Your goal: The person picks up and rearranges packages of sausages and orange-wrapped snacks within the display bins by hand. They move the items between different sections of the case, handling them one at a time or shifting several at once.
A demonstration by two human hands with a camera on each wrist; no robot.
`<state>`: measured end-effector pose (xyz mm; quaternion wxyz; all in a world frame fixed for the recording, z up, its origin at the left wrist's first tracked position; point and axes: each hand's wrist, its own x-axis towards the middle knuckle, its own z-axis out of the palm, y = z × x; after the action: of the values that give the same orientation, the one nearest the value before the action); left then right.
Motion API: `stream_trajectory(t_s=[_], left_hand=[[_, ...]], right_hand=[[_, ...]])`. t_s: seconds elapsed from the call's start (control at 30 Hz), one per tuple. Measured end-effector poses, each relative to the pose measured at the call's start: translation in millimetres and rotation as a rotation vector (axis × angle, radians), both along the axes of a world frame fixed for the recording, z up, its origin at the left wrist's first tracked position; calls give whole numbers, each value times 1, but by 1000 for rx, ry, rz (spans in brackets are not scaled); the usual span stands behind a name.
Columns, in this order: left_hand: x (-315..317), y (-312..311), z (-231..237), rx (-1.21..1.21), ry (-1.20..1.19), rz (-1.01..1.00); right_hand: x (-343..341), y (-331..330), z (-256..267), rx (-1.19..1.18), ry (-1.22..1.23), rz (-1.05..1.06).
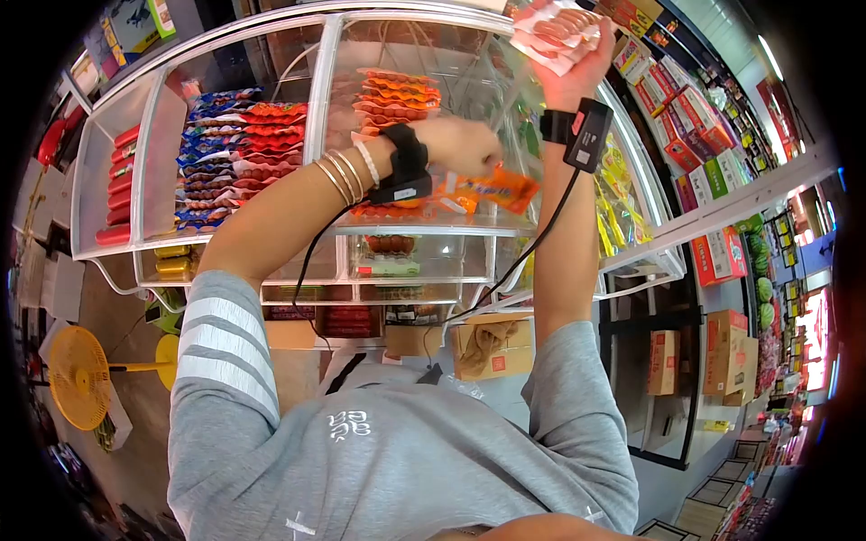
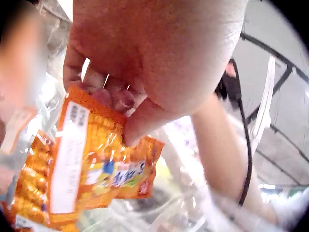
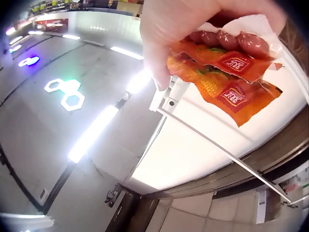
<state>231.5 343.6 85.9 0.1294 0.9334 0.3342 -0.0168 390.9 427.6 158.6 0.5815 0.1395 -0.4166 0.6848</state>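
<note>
An orange snack packet (image 2: 99, 145) is held over the front part of the middle section of a display case (image 1: 225, 238). It is pinched by the left hand (image 1: 456, 147), the thumb laid against the printed face and the other fingers bent behind. Its long axis runs roughly sideways in the head view, dipping slightly toward the right. In the left wrist view its white label strip stands nearly upright. A second orange packet (image 2: 30, 183) shows at its left; whether that one is gripped too cannot be told.

Sausage packets (image 3: 227, 79) are gripped by the right hand (image 1: 577, 77), raised at the case's far right. In the right wrist view two orange printed faces overlap, both slanting down to the right, with sausages lined side by side above them.

The free end of the left hand's packet is seen just beside the right forearm (image 1: 568, 207); their difference in height cannot be judged. The middle section is bounded by a white divider (image 1: 320, 99) on the left and by the front rail below. A row of orange packets (image 1: 397, 95) is laid beyond the left wrist. Blue packets (image 1: 203, 162) and red packets (image 1: 275, 135) are stacked left of the divider.
</note>
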Motion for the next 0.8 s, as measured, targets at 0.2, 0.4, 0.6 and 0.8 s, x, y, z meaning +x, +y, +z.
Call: stream_trajectory(t_s=[0.2, 0.4, 0.6, 0.8], left_hand=[[-31, 43, 35, 657, -842, 391], [-41, 52, 39, 886, -1324, 608], [-33, 35, 39, 712, -1148, 421], [-31, 20, 46, 596, -1089, 333]], right_hand=[[3, -10, 10, -91, -60, -492], [-23, -12, 2, -153, -525, -411], [-59, -7, -25, -250, -548, -223], [-46, 8, -34, -159, -500, -17]])
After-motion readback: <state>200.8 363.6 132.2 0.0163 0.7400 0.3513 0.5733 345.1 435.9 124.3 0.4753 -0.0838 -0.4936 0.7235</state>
